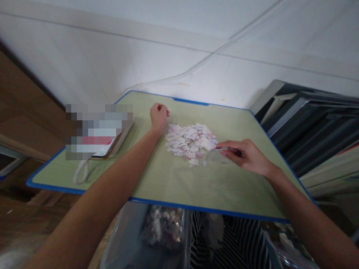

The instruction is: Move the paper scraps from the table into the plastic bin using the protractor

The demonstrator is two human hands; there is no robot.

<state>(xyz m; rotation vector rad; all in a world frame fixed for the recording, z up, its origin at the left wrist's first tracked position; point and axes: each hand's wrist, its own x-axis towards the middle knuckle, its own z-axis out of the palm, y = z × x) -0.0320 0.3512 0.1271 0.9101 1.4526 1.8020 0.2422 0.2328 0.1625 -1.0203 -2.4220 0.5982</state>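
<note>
A heap of small torn paper pieces (192, 138), mostly white with pinkish marks, lies in the middle of the green tabletop (179, 183). At the heap's left back edge, my left hand (159, 116) rests on its side with the fingers curled in; nothing shows in them. My right hand (244, 155) is at the heap's right front edge, pinching a clear protractor (214, 157) with printed markings. Its curved part points toward the paper, close to a few loose scraps. The fingers cover the rest of it.
A phone-like device, partly pixelated (103, 147), sits at the table's left with a white strap loop (80, 172). Below the front edge are a clear plastic bin (117, 239) holding scraps and a black-and-white striped bag (238, 243). Dark flat panels (316, 127) lean at right; a wall stands behind.
</note>
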